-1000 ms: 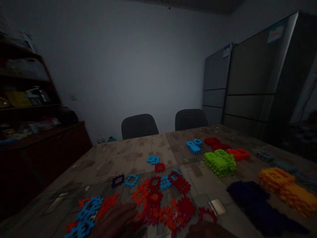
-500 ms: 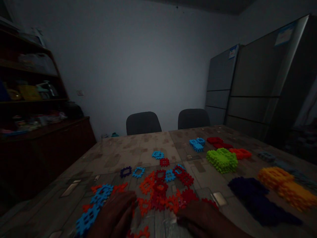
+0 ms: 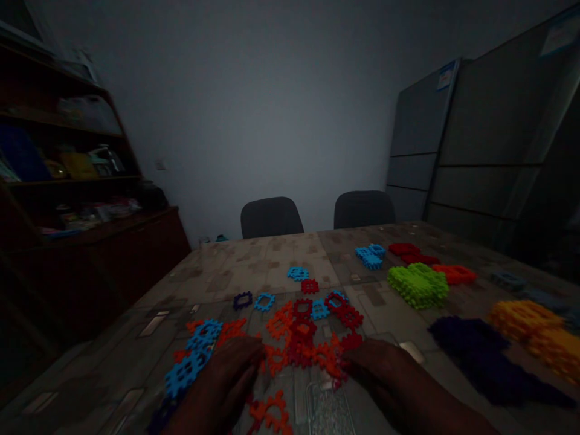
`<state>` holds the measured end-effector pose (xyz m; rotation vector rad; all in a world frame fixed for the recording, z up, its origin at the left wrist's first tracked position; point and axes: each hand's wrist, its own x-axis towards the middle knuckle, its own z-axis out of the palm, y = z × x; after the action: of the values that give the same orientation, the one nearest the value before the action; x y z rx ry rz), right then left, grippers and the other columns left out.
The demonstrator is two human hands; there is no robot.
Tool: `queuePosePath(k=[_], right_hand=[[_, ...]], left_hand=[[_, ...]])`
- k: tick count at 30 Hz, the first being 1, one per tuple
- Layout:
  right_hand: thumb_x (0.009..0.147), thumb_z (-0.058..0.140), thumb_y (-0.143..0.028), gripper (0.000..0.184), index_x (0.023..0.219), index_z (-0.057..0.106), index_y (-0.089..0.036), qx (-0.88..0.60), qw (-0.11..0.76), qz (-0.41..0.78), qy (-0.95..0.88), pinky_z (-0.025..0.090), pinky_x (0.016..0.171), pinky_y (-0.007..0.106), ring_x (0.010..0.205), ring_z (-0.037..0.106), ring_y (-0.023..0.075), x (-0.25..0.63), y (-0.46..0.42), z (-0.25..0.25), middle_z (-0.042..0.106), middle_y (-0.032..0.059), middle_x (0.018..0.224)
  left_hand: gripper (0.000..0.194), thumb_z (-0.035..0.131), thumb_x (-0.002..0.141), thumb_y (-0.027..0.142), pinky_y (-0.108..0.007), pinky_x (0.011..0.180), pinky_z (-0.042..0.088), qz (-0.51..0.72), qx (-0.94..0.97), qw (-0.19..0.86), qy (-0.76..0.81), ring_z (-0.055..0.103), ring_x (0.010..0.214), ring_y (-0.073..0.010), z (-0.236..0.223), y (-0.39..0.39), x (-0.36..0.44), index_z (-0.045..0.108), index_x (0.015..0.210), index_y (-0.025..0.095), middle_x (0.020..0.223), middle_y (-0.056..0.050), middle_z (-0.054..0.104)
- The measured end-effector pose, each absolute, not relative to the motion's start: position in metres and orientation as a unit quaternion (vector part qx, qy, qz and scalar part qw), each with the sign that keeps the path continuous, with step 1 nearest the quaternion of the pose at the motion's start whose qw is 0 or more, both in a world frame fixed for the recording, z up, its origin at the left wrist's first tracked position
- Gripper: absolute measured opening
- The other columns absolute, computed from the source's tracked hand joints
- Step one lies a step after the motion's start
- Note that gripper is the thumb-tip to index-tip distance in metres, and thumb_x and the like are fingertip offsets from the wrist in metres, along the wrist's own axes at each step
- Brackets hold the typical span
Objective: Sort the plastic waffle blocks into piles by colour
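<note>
A loose heap of red and orange toothed plastic tiles [image 3: 308,344] lies on the patterned table [image 3: 254,272] right in front of me. My left hand [image 3: 226,380] lies flat on the table with its fingers stretched out, fingertips against the heap's left edge. My right hand [image 3: 385,374] rests flat on the other side, its fingertips touching a red tile [image 3: 351,342] at the heap's right edge. Neither hand holds a tile. Blue tiles [image 3: 193,356] lie left of my left hand, and one orange tile [image 3: 269,414] sits between my wrists.
Sorted stacks stand to the right: green [image 3: 419,284], light blue [image 3: 371,255], red [image 3: 410,252], orange [image 3: 455,273], yellow [image 3: 530,323], dark purple [image 3: 475,347]. Two chairs [image 3: 272,217] stand at the far edge. A dark shelf cabinet [image 3: 67,199] is at left, grey cabinets [image 3: 475,151] at right.
Both hands have slid forward into view and closed in on the heap from either side. The view has swung a little to the left.
</note>
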<state>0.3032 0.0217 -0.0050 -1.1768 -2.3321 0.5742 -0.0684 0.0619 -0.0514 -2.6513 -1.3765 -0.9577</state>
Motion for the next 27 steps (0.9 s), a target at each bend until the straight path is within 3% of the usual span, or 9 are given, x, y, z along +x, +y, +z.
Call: queuePosePath(k=[5,8,16,23,27], right_hand=[[0.101,0.043,-0.029,0.042,0.122,0.078,-0.02,-0.524,0.28,0.153,-0.79,0.059,0.092,0.042,0.103,0.078,0.029,0.335,0.041,-0.018,0.081,0.0158,0.118],[0.093,0.045,-0.022,0.047,0.128,0.076,-0.019,-0.546,0.291,0.153,-0.771,0.06,0.091,0.045,0.104,0.078,0.0308,0.352,0.054,-0.024,0.081,0.0166,0.118],[0.105,0.045,-0.026,0.035,0.125,0.074,-0.023,-0.449,0.271,0.142,-0.84,0.061,0.091,0.045,0.104,0.074,0.0284,0.325,0.041,-0.035,0.079,0.0152,0.116],[0.11,0.043,-0.024,0.03,0.114,0.072,-0.027,-0.391,0.257,0.137,-0.873,0.058,0.096,0.044,0.112,0.071,0.0272,0.298,0.025,-0.034,0.077,0.0108,0.122],[0.11,0.044,-0.025,0.029,0.115,0.072,-0.027,-0.388,0.256,0.152,-0.872,0.057,0.094,0.041,0.108,0.072,0.026,0.296,0.023,-0.03,0.077,0.0098,0.12]], left_hand=[[0.042,0.05,0.106,0.055,-0.04,0.098,0.064,-0.335,-0.798,-0.037,-0.5,0.079,0.11,-0.0275,-0.03,0.068,-0.078,0.083,0.11,0.028,0.121,-0.007,0.082],[0.042,0.048,0.105,0.048,-0.043,0.1,0.063,-0.332,-0.776,-0.082,-0.53,0.078,0.112,-0.0282,-0.019,0.069,-0.081,0.082,0.11,0.024,0.123,-0.009,0.081],[0.034,0.047,0.104,0.034,-0.042,0.101,0.059,-0.294,-0.81,-0.112,-0.495,0.075,0.109,-0.0263,-0.015,0.051,-0.054,0.08,0.107,0.024,0.115,-0.009,0.082],[0.037,0.05,0.098,0.026,-0.055,0.112,0.051,-0.237,-0.812,-0.098,-0.524,0.068,0.124,-0.0329,-0.024,0.054,-0.065,0.074,0.127,0.021,0.133,-0.015,0.075],[0.04,0.06,0.097,0.034,-0.06,0.117,0.046,-0.223,-0.808,-0.105,-0.535,0.067,0.128,-0.0365,-0.027,0.054,-0.067,0.07,0.133,0.02,0.137,-0.016,0.073]])
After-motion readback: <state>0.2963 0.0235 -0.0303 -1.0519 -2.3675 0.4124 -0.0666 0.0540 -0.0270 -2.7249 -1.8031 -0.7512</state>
